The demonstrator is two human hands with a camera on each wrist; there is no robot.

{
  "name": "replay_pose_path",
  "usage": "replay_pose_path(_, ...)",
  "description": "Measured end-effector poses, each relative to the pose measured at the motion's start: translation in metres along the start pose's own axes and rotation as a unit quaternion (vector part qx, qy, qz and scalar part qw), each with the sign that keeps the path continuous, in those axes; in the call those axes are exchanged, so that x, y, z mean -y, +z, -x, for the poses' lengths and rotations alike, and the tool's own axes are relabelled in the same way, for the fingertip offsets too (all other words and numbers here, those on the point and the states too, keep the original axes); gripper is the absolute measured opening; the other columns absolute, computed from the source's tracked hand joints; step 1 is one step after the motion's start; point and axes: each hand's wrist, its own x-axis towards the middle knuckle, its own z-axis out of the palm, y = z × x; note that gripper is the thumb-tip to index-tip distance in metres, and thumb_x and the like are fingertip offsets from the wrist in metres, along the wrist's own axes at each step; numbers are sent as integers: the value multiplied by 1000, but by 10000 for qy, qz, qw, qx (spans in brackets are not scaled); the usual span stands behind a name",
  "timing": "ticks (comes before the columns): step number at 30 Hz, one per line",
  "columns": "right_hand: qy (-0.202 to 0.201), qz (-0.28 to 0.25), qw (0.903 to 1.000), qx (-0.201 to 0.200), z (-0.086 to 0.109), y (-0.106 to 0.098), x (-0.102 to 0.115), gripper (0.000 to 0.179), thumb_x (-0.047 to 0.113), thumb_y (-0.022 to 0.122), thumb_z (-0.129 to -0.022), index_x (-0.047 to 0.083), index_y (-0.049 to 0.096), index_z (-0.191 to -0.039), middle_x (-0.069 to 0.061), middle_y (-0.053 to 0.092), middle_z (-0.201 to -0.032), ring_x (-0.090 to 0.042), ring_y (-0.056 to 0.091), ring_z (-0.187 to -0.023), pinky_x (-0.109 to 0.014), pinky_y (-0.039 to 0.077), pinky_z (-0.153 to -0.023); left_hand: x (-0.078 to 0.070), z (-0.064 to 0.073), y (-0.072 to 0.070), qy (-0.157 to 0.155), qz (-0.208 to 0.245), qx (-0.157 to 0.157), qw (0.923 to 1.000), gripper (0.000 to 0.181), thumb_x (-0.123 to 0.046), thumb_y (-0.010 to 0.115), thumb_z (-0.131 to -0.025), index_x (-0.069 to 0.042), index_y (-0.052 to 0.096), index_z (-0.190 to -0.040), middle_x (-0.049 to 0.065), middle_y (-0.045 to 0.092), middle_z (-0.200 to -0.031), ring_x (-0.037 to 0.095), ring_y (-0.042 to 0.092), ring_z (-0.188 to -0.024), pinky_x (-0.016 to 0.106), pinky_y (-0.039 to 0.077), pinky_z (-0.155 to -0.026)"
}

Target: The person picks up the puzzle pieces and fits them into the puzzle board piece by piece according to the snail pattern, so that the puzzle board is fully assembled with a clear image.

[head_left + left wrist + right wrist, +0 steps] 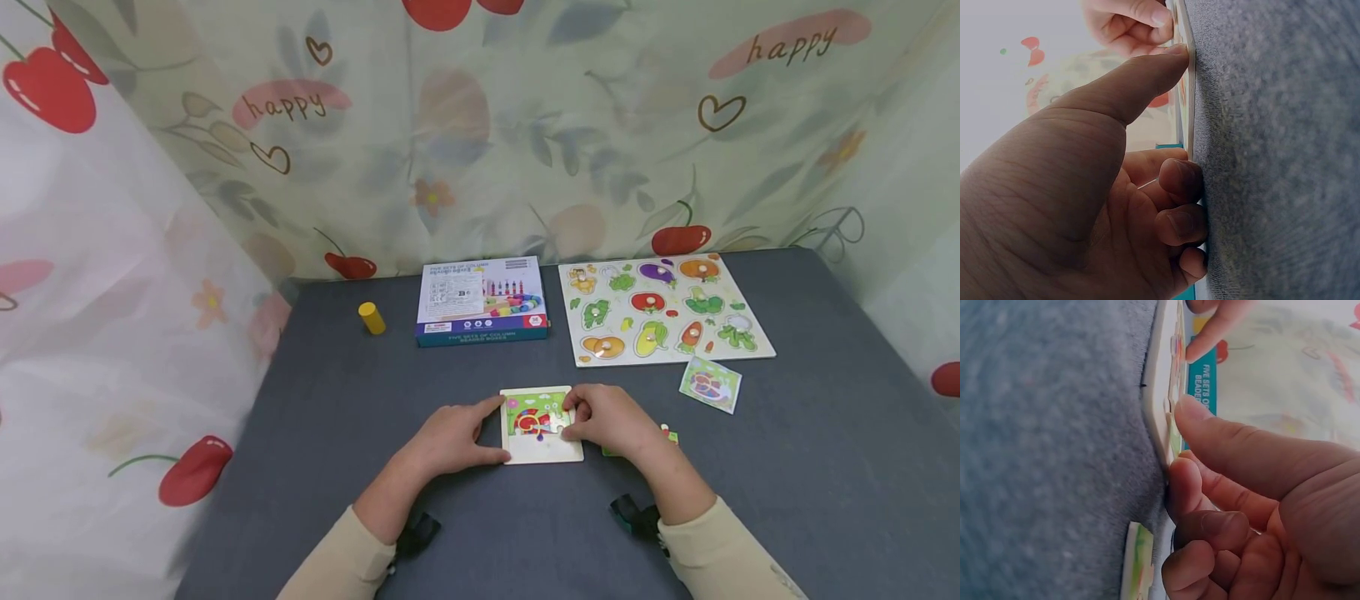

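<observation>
A small jigsaw board (542, 452) with a pale frame lies on the table, its upper part filled with a colourful snail picture and its lower strip bare. My left hand (455, 437) holds the board's left side, thumb and index fingertips at the edge and the other fingers curled in the left wrist view. At the right side of the board, my right hand (611, 421) pinches a green puzzle piece (1174, 434) between thumb and index finger. Another loose green puzzle piece (1138, 562) lies on the table by the right hand, partly hidden in the head view.
Behind the board lies a bead set box (480, 304), with a yellow cylinder (372, 319) to its left. A vegetable peg puzzle (663, 312) lies at the back right. A snail picture card (710, 385) touches or nearly touches its front edge. Printed curtains surround the grey table (337, 400).
</observation>
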Motion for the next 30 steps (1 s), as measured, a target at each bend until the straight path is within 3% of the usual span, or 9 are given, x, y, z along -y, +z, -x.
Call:
replay_pose_path(4, -136, 339, 9992, -166, 0, 1, 1, 22, 12, 87, -82, 7, 72, -96, 0, 55, -71, -16, 50, -61, -34, 41, -61, -1, 0, -1, 30, -16, -16, 10000, 92, -62, 76, -84, -23, 41, -159, -4, 54, -77, 14, 52, -73, 32, 39, -63)
replay_pose_path(11, -213, 1207, 9919, -326, 1, 2, 6, 18, 18, 90, -80, 9, 83, -94, 2, 75, -86, -12, 61, -73, -33, 50, -66, -1, 0, -1, 60, -48, -36, 10000, 92, -62, 76, -84, -22, 41, -159, -3, 54, -76, 14, 51, -71, 31, 37, -61)
replay_pose_path(15, -445, 1602, 9857, -281, 0, 3, 7, 20, 20, 89, -80, 10, 82, -96, 3, 66, -76, -13, 56, -70, -34, 46, -64, -1, 1, -1, 35, -28, -8, 10000, 92, -62, 76, -84, -22, 41, -159, -3, 54, -77, 14, 52, -72, 31, 38, -62)
replay_pose_path(19, -650, 1470, 9869, -155, -1, 4, 6, 27, 20, 88, -82, 11, 81, -106, 4, 51, -70, -14, 47, -64, -33, 38, -60, -1, 1, -1, 23, -21, 14, 10000, 93, -62, 76, -83, -22, 41, -159, -4, 54, -78, 14, 52, -73, 32, 39, -63)
replay_pose_path(23, -764, 1168, 9902, 14, -3, 5, 2, 27, 21, 85, -86, 13, 82, -111, 6, 53, -73, -13, 45, -62, -31, 38, -57, -1, 1, -1, 30, -58, 7, 10000, 93, -63, 75, -84, -22, 41, -159, -5, 54, -79, 15, 52, -76, 33, 40, -65)
replay_pose_path(30, -910, 1078, 9900, 63, -9, 6, -11, 27, 28, 85, -85, 17, 83, -109, 8, 54, -74, -12, 45, -60, -30, 39, -56, -1, 1, -1, -17, -43, -9, 10000, 93, -64, 75, -83, -23, 41, -159, -8, 54, -81, 14, 53, -80, 33, 42, -67)
